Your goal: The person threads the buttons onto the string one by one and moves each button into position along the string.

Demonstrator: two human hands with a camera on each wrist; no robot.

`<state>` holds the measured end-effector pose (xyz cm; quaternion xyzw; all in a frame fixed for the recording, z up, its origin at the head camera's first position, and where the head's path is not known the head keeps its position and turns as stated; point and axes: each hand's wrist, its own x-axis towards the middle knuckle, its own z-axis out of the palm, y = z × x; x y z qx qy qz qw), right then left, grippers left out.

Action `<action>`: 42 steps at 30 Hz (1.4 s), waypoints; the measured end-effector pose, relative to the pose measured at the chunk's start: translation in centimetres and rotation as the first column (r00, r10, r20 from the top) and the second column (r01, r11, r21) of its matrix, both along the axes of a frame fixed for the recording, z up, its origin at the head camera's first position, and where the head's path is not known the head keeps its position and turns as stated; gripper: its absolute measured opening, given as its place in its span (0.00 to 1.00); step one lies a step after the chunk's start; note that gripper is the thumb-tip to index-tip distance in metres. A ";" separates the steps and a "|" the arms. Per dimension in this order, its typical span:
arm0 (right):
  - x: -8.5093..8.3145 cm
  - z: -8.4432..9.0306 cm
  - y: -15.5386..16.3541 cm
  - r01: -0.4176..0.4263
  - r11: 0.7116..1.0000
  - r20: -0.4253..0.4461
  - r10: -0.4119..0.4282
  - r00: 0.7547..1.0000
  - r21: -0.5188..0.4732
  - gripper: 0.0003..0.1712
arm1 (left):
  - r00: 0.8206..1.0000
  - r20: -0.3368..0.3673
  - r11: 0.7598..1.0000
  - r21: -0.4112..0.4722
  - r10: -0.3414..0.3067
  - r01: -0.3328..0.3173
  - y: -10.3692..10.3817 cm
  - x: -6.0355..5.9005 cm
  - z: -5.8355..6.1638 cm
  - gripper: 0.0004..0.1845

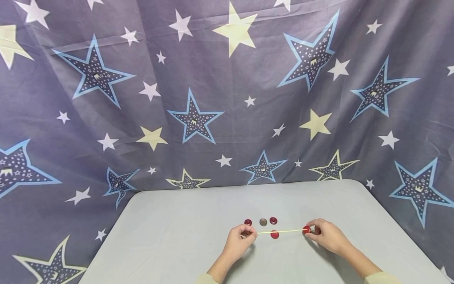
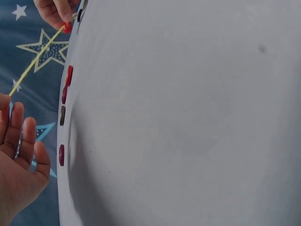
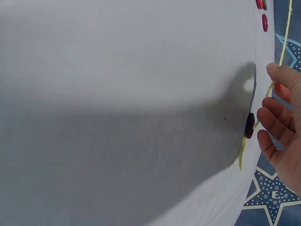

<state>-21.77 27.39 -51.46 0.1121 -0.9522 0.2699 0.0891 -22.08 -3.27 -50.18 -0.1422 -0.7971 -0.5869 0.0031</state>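
Note:
A yellow string [image 1: 291,230] is stretched nearly level between the two hands. My left hand [image 1: 239,241] pinches one end between thumb and forefinger, its other fingers loosely bent. At the right, my right hand [image 1: 330,236] pinches a bright red button [image 1: 306,229] that sits on the string. In the right wrist view, the string runs on behind those fingers to a dark button [image 3: 249,125] on the table, its loose tail trailing past. The head view hides that dark button behind the right hand. Another red button [image 1: 274,235] lies on the table beneath the stretched string.
Just beyond the string lie a dark red button [image 1: 248,222] near the left fingers, a brown button [image 1: 263,222] and a second dark red button [image 1: 273,220]. A pale cloth covers the table [image 1: 177,236]. Behind it hangs a star-patterned curtain [image 1: 213,165].

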 end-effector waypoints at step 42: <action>0.2 -0.6 1.5 0.027 0.999 0.023 -0.028 0.999 0.046 0.14 | 1.000 0.001 1.000 0.018 0.004 -0.004 -0.2 -1.3 -2.6 0.02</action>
